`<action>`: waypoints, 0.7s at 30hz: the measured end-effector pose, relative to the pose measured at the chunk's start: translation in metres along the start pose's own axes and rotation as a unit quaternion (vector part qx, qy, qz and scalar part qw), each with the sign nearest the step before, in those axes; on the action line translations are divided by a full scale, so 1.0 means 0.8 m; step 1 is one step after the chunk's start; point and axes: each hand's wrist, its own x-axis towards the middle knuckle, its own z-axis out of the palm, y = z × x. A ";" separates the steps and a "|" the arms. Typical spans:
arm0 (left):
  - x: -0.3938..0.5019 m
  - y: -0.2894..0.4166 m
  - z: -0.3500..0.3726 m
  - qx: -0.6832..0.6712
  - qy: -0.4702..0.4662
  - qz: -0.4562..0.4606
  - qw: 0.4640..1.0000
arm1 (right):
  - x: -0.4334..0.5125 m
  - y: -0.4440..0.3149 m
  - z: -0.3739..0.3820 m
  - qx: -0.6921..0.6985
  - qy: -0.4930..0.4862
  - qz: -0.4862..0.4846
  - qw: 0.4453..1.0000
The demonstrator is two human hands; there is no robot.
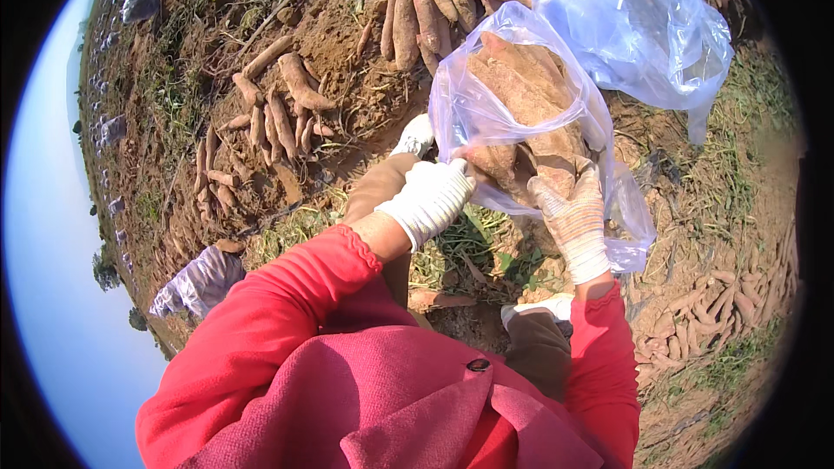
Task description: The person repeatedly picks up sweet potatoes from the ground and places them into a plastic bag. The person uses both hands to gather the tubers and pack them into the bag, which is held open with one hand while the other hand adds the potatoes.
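My left hand (433, 198), in a white knitted glove, pinches the near left rim of a clear plastic bag (456, 91). The bag's mouth gapes towards me, and large soil-covered sweet potatoes (521, 81) lie inside it. My right hand (575, 221), in a striped knitted glove, grips the near end of a sweet potato (557, 150) at the bag's mouth. Part of the bag's film hangs beside my right wrist. The fingertips of my right hand are partly hidden by the root and the film.
Another clear plastic bag (632, 26) lies puffed up beyond the first. Sweet potatoes lie in heaps ahead (417, 16), to the left (280, 111) and at the right (717, 312). A filled bag (199, 283) sits at the left. My shoes (415, 135) stand among cut vines on the soil.
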 end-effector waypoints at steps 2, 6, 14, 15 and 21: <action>-0.011 0.009 0.010 -0.062 -0.004 0.043 0.997 | 0.005 -0.013 -0.002 -0.044 -0.013 -0.104 0.993; -0.029 0.029 0.061 -0.039 -0.012 0.200 0.979 | 0.001 -0.018 0.011 -0.235 0.001 -0.154 0.960; -0.093 0.020 0.147 -0.372 0.183 0.256 0.873 | -0.003 0.072 -0.001 -0.485 -0.058 -0.076 0.870; -0.113 0.025 0.156 -0.261 0.227 0.212 0.914 | -0.012 0.080 -0.011 -0.463 -0.067 -0.040 0.883; -0.126 0.059 0.134 -0.047 0.394 0.203 0.895 | -0.148 0.044 -0.069 -0.448 -0.120 -0.203 0.862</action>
